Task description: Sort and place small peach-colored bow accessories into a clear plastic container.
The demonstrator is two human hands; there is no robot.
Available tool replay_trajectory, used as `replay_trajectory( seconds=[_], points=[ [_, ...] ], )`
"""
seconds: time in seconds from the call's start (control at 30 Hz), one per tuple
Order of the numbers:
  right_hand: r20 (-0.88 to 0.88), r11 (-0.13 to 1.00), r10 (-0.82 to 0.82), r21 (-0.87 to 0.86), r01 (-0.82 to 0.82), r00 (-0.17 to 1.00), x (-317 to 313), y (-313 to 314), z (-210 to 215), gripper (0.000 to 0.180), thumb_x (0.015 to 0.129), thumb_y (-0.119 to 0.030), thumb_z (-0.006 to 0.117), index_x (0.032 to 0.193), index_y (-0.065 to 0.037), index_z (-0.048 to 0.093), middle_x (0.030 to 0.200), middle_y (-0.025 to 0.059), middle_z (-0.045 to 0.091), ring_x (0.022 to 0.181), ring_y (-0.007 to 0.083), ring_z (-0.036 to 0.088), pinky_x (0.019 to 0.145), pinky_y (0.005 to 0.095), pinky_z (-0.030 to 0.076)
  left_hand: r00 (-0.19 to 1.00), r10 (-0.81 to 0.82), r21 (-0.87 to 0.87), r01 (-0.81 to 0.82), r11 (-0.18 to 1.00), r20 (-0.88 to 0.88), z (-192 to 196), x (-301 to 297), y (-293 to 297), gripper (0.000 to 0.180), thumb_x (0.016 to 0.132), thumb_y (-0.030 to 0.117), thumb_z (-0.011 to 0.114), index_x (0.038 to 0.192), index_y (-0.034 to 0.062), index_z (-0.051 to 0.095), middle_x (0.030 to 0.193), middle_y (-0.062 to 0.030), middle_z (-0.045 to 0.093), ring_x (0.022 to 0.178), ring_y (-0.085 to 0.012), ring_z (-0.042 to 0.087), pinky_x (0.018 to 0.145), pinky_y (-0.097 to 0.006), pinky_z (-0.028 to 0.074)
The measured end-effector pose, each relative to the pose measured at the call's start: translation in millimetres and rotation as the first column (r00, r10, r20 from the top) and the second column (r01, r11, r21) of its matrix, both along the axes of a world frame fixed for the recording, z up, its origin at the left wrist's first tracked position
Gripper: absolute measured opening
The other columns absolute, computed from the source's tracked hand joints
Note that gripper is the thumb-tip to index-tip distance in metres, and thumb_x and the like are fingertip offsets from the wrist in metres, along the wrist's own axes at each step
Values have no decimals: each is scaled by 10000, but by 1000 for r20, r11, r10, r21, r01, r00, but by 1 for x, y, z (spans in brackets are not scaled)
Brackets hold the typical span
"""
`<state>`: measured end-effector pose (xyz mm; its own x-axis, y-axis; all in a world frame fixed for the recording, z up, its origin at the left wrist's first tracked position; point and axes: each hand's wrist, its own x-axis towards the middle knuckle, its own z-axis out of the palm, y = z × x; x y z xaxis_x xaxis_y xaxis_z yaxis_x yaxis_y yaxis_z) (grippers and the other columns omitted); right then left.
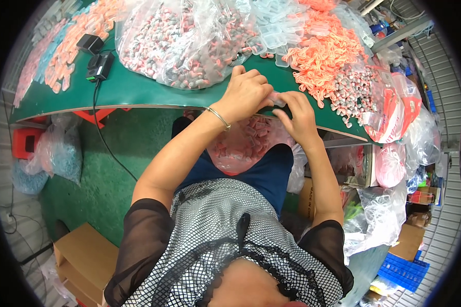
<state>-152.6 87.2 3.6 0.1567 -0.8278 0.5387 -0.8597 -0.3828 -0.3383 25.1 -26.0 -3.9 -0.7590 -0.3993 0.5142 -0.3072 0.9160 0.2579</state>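
Closest to the person, in the lap below the table's near edge, sits an open clear bag of small pink and grey pieces. Just above it, at the middle of the near edge of the green table, the two hands meet. The left hand, with a thin bangle at the wrist, is curled narrow, its fingers pinched on a small clear plastic case; the right hand closes on the same case from the other side, fingertips touching it, so both hands hold it between them right at the table edge. The case looks light, thin and a little springy (probably slick too), so it seems best taken by its rims with fingertips rather than squeezed flat, which might crack or pop it. Further in, toward the middle of the table, lies a large clear bag full of the pink and grey pieces, and beside it to the right a heap of orange cords with loose grey pieces near the right edge. At the far edge is a pile of empty clear cases. Toward the left edge rest two small black boxes with a cable, and beyond them rows of orange and pale pieces.
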Motion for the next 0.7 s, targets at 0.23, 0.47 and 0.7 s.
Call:
replay_trajectory(
  seconds=[0.23,0.47,0.7],
  points=[
    [105,998,-57,-7,58,993,-5,-13,-15,277,791,3,703,1057,-2,630,953,142,616,867,297,617,762,361,504,998,-54,-73,51,996,-30,-7,-7,-8,195,781,233,737,937,124,698,864,-17,652,873,-199,602,839,-396,368],
    [196,995,27,94,-46,980,-10,-23,2,168,782,-73,723,932,-27,664,881,124,636,830,298,616,732,385,495,997,-27,-94,20,995,-79,-7,7,-1,217,734,235,760,908,129,687,878,-4,652,873,-193,601,828,-389,396],
    [-339,901,-423,-252,352,840,-15,-80,5,89,783,-138,718,852,-85,697,937,48,628,982,243,566,884,454,373,995,-22,-111,12,994,-93,-8,21,4,331,708,256,779,980,143,628,1048,-3,632,981,-200,584,881,-419,405]
  ],
)
